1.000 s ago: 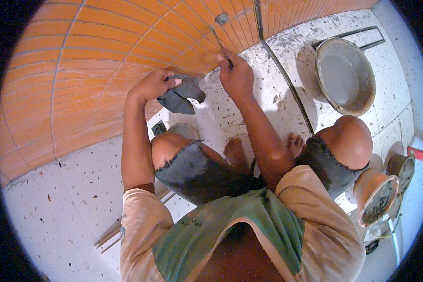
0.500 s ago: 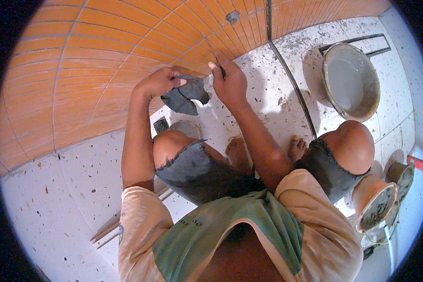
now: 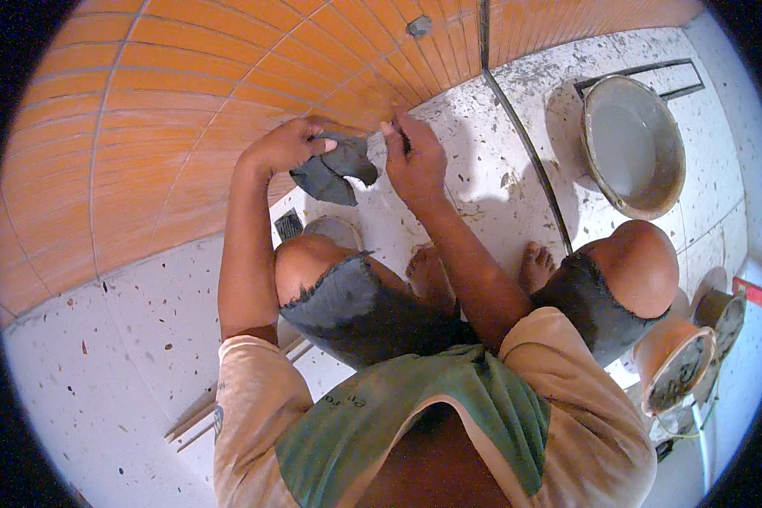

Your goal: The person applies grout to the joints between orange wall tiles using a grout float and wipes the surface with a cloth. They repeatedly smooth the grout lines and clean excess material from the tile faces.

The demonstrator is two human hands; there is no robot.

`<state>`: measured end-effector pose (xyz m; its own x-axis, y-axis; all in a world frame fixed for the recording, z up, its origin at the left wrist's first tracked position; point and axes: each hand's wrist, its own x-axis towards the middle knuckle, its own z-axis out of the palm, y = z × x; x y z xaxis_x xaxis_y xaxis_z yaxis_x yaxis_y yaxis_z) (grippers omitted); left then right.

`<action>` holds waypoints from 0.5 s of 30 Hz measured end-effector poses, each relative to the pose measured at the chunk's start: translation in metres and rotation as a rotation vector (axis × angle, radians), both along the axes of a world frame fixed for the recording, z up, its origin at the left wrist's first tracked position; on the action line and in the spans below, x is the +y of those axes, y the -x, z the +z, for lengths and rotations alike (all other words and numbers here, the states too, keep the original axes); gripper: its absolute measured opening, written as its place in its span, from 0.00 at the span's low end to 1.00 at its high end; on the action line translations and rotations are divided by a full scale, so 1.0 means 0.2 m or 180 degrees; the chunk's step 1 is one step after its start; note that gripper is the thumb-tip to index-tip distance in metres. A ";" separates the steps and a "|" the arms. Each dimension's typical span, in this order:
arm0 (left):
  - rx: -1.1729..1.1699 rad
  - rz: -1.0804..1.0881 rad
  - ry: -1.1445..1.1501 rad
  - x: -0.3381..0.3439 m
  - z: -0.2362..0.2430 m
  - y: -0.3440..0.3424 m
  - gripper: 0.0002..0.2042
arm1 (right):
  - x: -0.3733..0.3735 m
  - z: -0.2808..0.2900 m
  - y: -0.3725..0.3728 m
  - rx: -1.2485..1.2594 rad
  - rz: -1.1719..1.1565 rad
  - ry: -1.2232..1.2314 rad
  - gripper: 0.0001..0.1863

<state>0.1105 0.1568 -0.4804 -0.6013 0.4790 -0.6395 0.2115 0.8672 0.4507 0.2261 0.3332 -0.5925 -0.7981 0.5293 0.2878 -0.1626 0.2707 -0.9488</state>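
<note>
My left hand (image 3: 284,148) is closed on a dark grey cloth (image 3: 339,173), which hangs in loose folds beside the orange tiled wall (image 3: 178,110) with grey grout lines. Just right of it, my right hand (image 3: 419,165) is closed around a slim dark tool (image 3: 404,140), raised near the lower part of the wall. The fingers partly hide the tool, so its kind is unclear. My bare knees, in torn dark trousers, are bent below both forearms, and my bare feet rest on the speckled white floor (image 3: 483,203).
A round basin (image 3: 631,148) of murky grey water stands at right beside a rectangular frame (image 3: 686,76). Lower right are an orange bucket (image 3: 673,372), a grey bucket (image 3: 720,317) and a red object (image 3: 749,292). A dark grate (image 3: 288,223), a grey container (image 3: 334,229) and long strips (image 3: 195,423) lie leftward.
Over the last second my right hand has shifted a little left and down along the wall, still gripping the tool. My left hand keeps hold of the cloth. The view has shifted slightly.
</note>
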 end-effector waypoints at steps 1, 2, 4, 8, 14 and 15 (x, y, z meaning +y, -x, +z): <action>-0.0009 -0.0060 -0.0055 0.01 0.00 0.00 0.17 | -0.02 0.01 0.00 0.0029 0.0085 -0.0050 0.17; -0.0018 -0.0119 -0.0111 0.01 0.00 0.01 0.18 | -0.04 0.01 0.00 -0.0044 0.0168 0.0011 0.17; -0.0037 -0.0059 0.0225 -0.02 -0.05 0.03 0.18 | -0.07 0.03 0.01 -0.0197 0.0342 0.0136 0.17; -0.0001 -0.0073 0.0274 -0.06 -0.06 0.02 0.18 | -0.06 0.05 0.06 -0.0261 0.0363 -0.0047 0.16; -0.0142 0.0030 0.0166 -0.03 -0.02 0.00 0.17 | -0.06 0.02 0.08 -0.0252 0.0285 -0.0174 0.16; -0.0144 0.0017 0.0204 -0.04 -0.04 0.01 0.17 | -0.05 0.00 0.08 -0.0416 0.0323 -0.0152 0.16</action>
